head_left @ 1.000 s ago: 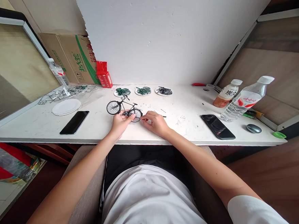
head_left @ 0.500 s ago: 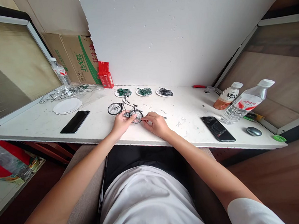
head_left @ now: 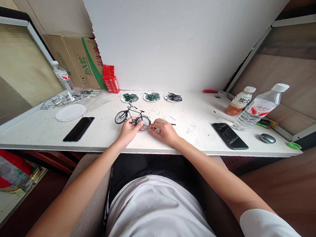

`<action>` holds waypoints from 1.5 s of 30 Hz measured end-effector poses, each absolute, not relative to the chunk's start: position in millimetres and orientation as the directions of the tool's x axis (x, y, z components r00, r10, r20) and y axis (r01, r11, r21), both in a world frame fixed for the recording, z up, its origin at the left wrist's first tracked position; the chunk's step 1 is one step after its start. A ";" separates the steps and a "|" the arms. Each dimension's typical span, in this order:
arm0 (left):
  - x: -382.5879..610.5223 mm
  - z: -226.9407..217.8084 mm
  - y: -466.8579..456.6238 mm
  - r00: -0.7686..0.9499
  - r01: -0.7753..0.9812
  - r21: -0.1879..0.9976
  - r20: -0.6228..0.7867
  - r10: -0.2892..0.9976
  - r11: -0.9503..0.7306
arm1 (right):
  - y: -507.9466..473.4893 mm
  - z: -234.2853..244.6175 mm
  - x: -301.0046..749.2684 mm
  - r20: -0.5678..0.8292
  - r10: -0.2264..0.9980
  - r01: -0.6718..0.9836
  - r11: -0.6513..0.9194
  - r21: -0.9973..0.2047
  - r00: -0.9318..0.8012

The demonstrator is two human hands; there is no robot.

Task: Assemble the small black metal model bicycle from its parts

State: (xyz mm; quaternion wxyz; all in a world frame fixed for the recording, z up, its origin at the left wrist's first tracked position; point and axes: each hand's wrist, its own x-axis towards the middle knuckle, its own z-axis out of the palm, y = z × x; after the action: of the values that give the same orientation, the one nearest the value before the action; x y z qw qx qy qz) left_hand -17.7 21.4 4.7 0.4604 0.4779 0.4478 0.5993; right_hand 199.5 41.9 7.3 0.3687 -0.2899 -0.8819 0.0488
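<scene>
A small black model bicycle (head_left: 121,117) is held just above the white table, its handlebar toward the far left and its rear wheel nearest me. My left hand (head_left: 129,130) is closed on it, with the thumb near the rear wheel and the pedals. At the right edge of that wheel, the fingertips of my right hand (head_left: 162,129) are pinched together. Whether they grip the wheel or some tiny part is too small to tell. Beside my right hand lies a thin dark strip (head_left: 173,124) on the table.
Small white plates with green parts (head_left: 130,97), more green parts (head_left: 151,97) and black parts (head_left: 173,97) stand at the back. A phone (head_left: 79,129) lies left, another phone (head_left: 230,136) right. Bottles (head_left: 261,107), a mouse (head_left: 267,138) and stacked white discs (head_left: 70,112) flank the workspace.
The model bicycle's front end has tilted slightly, its front wheel shifting a little to the right and down. Both hands stay in almost the same place.
</scene>
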 end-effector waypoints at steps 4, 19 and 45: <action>-16.6 7.1 21.2 -0.133 -0.131 0.979 0.137 0.982 -0.154 | 41.6 7.8 199.9 0.626 0.544 0.451 0.833 -0.322 -0.558; -18.7 2.1 19.6 -0.135 -0.136 0.986 0.082 0.987 -0.100 | 35.7 15.0 198.8 0.654 0.502 0.361 0.864 -0.350 -0.566; -17.3 10.3 16.5 -0.199 -0.110 0.989 0.073 0.977 -0.096 | 39.6 33.1 208.9 0.457 0.755 0.644 0.648 -0.408 -0.470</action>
State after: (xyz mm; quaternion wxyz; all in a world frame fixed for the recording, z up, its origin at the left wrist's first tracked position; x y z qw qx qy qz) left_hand -17.3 16.5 10.3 0.4560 0.4390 0.4939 0.5962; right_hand 208.9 39.6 33.1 0.3112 -0.4101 -0.8526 0.0896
